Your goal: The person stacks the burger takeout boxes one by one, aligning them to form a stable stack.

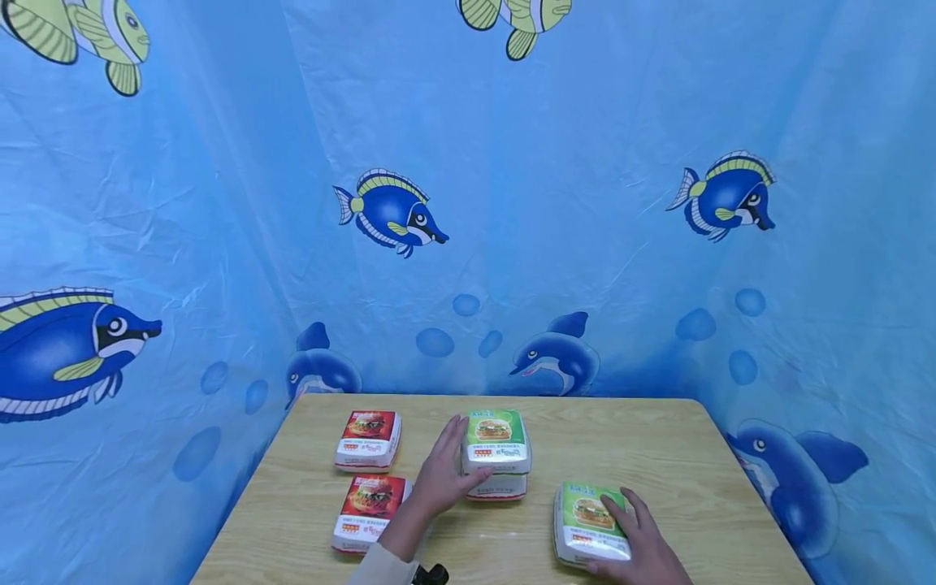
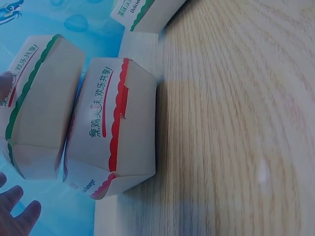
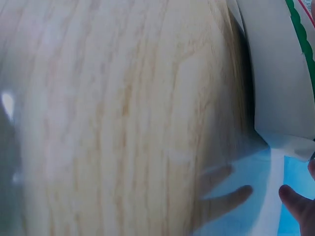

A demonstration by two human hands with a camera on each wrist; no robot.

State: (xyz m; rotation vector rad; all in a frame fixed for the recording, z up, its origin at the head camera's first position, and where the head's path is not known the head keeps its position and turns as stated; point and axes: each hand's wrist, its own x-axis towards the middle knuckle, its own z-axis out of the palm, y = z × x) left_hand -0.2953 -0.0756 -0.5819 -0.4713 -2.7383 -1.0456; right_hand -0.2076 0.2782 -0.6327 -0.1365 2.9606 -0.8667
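Note:
A green-topped burger box (image 1: 496, 439) sits on a red-trimmed burger box (image 1: 499, 487) near the table's middle. My left hand (image 1: 442, 471) is at the stack's left side, fingers spread and thumb by the front of the upper box. In the left wrist view the stacked red-trimmed box (image 2: 106, 123) and green-trimmed box (image 2: 44, 113) appear sideways. To the right, another green-topped burger box (image 1: 591, 524) stands on the table. My right hand (image 1: 636, 540) is over its right side, with extended fingers at its top and edge. In the right wrist view, this box (image 3: 280, 73) fills the right edge.
Two red-topped burger boxes, a back one (image 1: 368, 441) and a front one (image 1: 368, 513), stand on the left part of the wooden table (image 1: 658, 439). Behind and beside the table hangs a blue curtain (image 1: 585, 244) printed with fish and dolphins.

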